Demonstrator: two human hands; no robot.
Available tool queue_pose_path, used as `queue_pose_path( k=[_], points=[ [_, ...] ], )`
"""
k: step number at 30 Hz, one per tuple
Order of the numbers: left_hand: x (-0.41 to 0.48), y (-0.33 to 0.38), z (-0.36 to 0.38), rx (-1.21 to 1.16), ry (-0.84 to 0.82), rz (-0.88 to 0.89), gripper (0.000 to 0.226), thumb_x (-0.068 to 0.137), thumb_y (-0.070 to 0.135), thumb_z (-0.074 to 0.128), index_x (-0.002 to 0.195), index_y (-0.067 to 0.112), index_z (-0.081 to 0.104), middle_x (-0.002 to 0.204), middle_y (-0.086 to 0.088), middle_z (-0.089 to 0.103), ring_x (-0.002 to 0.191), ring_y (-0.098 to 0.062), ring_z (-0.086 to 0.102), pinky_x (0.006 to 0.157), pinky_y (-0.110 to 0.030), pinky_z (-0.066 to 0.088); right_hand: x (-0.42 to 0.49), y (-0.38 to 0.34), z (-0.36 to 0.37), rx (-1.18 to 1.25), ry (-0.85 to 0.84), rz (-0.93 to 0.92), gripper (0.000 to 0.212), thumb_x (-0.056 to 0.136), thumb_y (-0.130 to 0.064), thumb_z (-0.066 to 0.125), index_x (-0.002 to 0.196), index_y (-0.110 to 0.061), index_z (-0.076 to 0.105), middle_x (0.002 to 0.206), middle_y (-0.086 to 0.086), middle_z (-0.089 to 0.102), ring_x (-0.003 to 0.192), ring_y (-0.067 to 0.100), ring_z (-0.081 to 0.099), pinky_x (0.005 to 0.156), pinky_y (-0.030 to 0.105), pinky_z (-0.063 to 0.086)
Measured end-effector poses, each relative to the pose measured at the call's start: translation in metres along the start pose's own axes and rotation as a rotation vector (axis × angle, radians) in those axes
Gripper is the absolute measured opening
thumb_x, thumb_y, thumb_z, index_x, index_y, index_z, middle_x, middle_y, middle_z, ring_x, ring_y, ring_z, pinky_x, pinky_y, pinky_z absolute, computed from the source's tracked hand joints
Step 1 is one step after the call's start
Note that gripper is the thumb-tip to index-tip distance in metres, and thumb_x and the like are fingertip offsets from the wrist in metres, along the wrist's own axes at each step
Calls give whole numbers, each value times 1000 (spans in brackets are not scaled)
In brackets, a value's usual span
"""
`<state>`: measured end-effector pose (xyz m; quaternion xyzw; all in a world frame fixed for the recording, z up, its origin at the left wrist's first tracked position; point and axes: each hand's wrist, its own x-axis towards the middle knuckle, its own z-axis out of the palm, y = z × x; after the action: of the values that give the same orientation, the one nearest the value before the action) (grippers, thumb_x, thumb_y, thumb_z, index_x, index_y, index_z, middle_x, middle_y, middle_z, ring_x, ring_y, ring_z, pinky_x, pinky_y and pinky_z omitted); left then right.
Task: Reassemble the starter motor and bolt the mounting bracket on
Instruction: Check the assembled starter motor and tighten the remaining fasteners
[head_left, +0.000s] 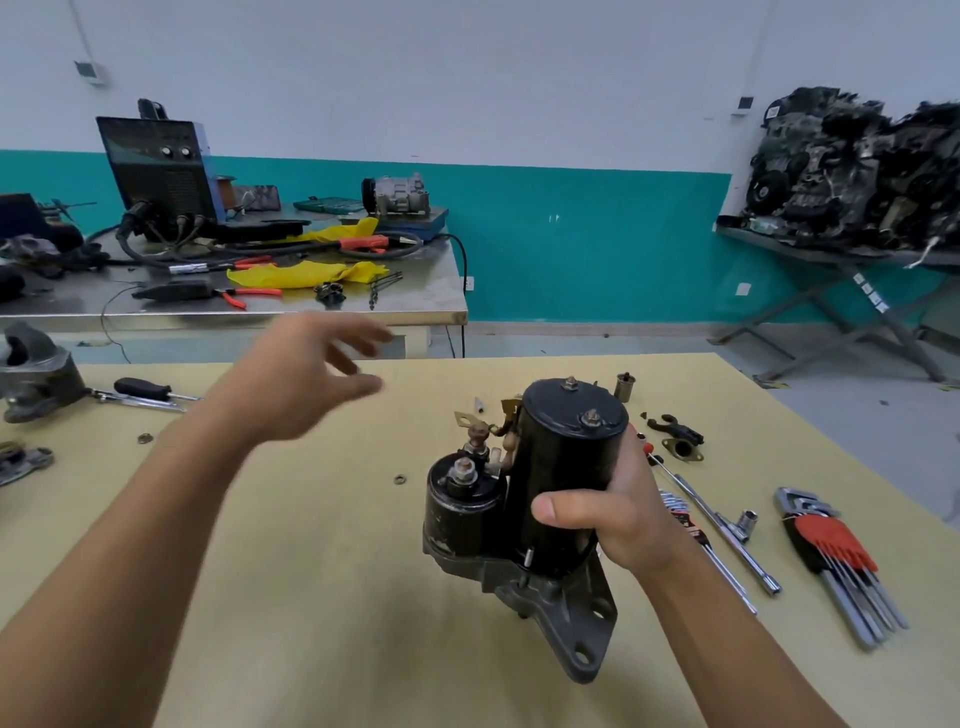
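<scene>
Right hand (623, 514): thumb and fingers (571, 506) curled round the black body of the starter motor (561, 467), held tilted at the tan surface (311, 571), mounting bracket (576, 623) lowermost. Left hand (306, 379): raised, fingers loosely spread, holding nothing.

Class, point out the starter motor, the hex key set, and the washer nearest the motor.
starter motor (566, 457), head view, on its black cylindrical body.
hex key set (831, 543), head view, on the red holder.
washer (399, 479), head view, on the small ring.
</scene>
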<state>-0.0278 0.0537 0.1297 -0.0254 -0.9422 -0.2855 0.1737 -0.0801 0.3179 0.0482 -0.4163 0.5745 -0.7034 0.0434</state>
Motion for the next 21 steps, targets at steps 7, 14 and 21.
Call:
queue_pose_path(
  k=[7,14,21],
  points=[
    [-16,16,28,-299,-197,171,61,66,78,71,120,50,64,115,24,69,104,0,69,76,-23,59,3,1,-1,-8,-2,18,60,52,-24,79,108,-42,70,100,0,72,98,24,68,82,39,58],
    [0,-24,21,-146,240,-132,18,97,16,65,99,34,68,96,6,75,88,-14,72,84,-46,59,-1,7,-8,62,41,55,62,52,-21,80,111,-36,71,100,5,72,98,31,68,86,52,56],
    [-55,25,70,-573,112,111,31,75,57,72,100,38,76,92,5,76,88,-12,71,69,-23,57,3,9,-11,84,51,86,67,52,-18,79,117,-21,66,101,8,71,99,35,66,86,53,55]
  ],
)
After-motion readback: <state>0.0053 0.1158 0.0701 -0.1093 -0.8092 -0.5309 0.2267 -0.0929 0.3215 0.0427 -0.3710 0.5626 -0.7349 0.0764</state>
